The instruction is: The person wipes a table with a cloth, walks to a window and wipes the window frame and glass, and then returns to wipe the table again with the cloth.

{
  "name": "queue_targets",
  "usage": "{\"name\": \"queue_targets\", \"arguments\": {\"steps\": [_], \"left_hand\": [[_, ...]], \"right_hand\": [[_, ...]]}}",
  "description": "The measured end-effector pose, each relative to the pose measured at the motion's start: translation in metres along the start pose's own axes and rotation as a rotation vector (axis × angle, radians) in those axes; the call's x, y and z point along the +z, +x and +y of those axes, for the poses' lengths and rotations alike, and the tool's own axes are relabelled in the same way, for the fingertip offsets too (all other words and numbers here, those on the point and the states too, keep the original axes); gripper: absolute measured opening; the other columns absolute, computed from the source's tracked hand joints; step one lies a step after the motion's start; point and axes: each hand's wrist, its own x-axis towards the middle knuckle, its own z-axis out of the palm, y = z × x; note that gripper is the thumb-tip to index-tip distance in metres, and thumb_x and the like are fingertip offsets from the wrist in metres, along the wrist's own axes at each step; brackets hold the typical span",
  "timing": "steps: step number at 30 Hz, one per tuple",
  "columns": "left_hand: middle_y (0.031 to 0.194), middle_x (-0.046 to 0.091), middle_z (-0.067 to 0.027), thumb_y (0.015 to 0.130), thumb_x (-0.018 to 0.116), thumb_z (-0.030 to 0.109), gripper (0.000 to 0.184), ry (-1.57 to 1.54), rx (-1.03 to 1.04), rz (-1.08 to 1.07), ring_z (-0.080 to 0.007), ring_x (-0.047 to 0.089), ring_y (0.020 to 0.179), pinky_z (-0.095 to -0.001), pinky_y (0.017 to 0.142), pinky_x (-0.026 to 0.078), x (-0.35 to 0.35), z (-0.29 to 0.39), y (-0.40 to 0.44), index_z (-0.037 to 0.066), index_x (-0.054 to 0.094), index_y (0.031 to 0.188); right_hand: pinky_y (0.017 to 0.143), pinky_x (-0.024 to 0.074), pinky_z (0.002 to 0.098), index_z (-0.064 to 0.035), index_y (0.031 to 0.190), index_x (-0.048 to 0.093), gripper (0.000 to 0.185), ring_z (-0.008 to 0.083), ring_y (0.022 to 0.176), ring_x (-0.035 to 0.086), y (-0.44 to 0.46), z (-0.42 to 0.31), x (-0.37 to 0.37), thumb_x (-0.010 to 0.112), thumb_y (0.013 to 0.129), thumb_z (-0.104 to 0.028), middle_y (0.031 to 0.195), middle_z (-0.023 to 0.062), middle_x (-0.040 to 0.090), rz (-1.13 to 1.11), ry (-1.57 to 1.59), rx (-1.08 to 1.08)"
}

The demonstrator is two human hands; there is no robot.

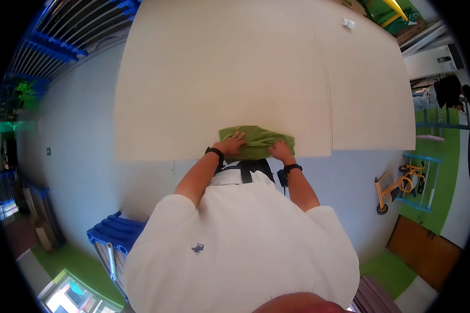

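Head view, and it's grey floor (73, 146) all round a broad cream table (219, 62), its top split by a seam towards the right. Blue slatted frames (57, 39) crowd the far left corner, and over on the right stands a yellow wheeled frame (402, 182) with black wheels. Down to the near table edge, right in front of the person's waist, and there's the green cloth (258, 135): wider than deep, rumpled, creases running across its middle, the outline uneven. 2 hands on it now! The left hand (234, 144) lies over its left part, fingers loosely spread, pressing no visible fold between them. The right hand (282, 151) is curled at the right end (whether it pinches the fabric, I cannot tell). Both forearms angle inwards, a black band on each wrist. Far off sits a small white object (348, 23).
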Motion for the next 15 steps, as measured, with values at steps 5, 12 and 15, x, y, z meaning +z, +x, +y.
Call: {"name": "queue_targets", "arguments": {"steps": [5, 12, 15], "left_hand": [[0.152, 0.006, -0.0193, 0.074, 0.064, 0.016, 0.076, -0.155, -0.162, 0.137, -0.0429, 0.007, 0.138, -0.0515, 0.111, 0.020, 0.018, -0.067, -0.101, 0.020, 0.029, 0.142], [0.152, 0.005, -0.0181, 0.073, 0.065, 0.016, 0.080, -0.141, -0.403, 0.367, -0.0408, 0.010, 0.139, -0.0503, 0.108, 0.026, 0.038, -0.123, -0.235, 0.023, 0.027, 0.143], [0.152, 0.005, -0.0181, 0.073, 0.065, 0.016, 0.080, -0.182, -0.592, 0.373, -0.0414, 0.009, 0.139, -0.0503, 0.108, 0.027, 0.035, -0.157, -0.287, 0.023, 0.027, 0.143]], "right_hand": [[0.086, 0.0450, 0.0474, -0.0006, 0.091, 0.062, 0.046, 0.0403, 0.099, 0.053, 0.046, -0.073, 0.042, 0.054, 0.081, -0.045, 0.094, 0.0264, 0.061, -0.178, -0.111, -0.095], [0.089, 0.0424, 0.0466, -0.0030, 0.098, 0.061, 0.050, 0.0388, 0.105, 0.050, 0.074, -0.215, 0.078, 0.057, 0.077, -0.047, 0.101, 0.0273, 0.058, -0.465, -0.132, -0.528], [0.081, 0.0431, 0.0451, -0.0066, 0.094, 0.058, 0.040, 0.0406, 0.095, 0.049, 0.076, -0.270, 0.112, 0.065, 0.073, -0.040, 0.096, 0.0244, 0.052, -0.349, -0.165, -0.717]]}}
